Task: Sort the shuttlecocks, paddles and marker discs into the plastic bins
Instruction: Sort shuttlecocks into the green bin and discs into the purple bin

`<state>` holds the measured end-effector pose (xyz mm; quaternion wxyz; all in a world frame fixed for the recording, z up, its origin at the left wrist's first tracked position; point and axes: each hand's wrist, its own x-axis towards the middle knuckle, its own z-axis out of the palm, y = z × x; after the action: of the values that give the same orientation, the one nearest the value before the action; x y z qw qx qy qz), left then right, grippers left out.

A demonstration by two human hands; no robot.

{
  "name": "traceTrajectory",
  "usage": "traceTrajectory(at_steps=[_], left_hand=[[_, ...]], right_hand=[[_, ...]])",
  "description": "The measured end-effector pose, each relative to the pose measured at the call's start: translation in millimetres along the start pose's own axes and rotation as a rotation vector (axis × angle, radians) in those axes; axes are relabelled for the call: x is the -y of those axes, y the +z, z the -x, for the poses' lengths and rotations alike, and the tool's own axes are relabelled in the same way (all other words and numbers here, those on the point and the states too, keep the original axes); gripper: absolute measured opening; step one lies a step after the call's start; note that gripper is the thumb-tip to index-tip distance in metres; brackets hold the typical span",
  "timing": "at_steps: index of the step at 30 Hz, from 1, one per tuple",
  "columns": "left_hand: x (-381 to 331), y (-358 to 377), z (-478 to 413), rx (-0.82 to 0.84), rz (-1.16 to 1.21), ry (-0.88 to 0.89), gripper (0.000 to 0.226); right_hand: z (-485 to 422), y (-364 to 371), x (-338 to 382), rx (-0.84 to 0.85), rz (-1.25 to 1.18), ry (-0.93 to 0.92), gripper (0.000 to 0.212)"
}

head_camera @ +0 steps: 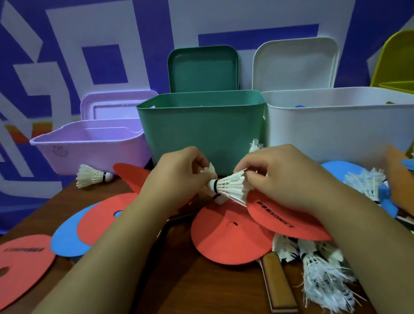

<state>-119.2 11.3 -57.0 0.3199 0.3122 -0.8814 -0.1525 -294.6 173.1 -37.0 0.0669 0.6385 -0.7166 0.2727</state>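
The left hand [180, 177] is pinching the rounded cork end of a white feathered shuttlecock [232, 186]. The right hand [280, 180] is curling its fingers round the flared, ribbed feather skirt. Both hands are thus gripping the one shuttlecock, which is lying sideways just above the worktop, in front of a deep green plastic bin [198, 130]. A black band is ringing the cork. A scrap of white feather is also showing between the left fingers; what it belongs to cannot be told.

Beneath the hands, thin matte red round marker discs [230, 238] are overlapping. One is showing a small centre hole, and another is bearing black print under the right wrist. A flat blue round disc [67, 239] is lying partly under a red one to the left. A smooth wooden paddle handle [280, 284] is sticking out from under the red discs, beside a ragged heap of frayed white shuttlecocks [325, 284].

On the brown wood-grain worktop [210, 305], a low lilac plastic bin [92, 147] and a wide white plastic bin [339, 127] are flanking the green one. All three are smooth and round-cornered, each with a matching lid propped behind. A lone shuttlecock [91, 175] is lying on its side just before the lilac bin.
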Motion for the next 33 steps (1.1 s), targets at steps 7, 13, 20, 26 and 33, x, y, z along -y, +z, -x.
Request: traceTrajectory(at_steps=[7, 13, 20, 26, 33], left_hand=[[-7, -12, 4, -0.246, 0.169, 0.059, 0.017], [-7, -15, 6, -0.392, 0.213, 0.134, 0.017], [-22, -25, -13, -0.472, 0.211, 0.312, 0.019], [-47, -32, -60, -0.551, 0.166, 0.438, 0.013], [-48, 8, -145, -0.306, -0.154, 0.257, 0.020]], right_hand=[[-1, -7, -6, -0.277, -0.125, 0.119, 0.021], [-1, -15, -6, -0.606, -0.258, 0.214, 0.013], [-1, -23, -10, -0.616, -0.309, 0.308, 0.014], [2, -26, -10, -0.639, -0.248, 0.294, 0.011], [2, -27, -12, -0.612, -0.176, 0.285, 0.009]])
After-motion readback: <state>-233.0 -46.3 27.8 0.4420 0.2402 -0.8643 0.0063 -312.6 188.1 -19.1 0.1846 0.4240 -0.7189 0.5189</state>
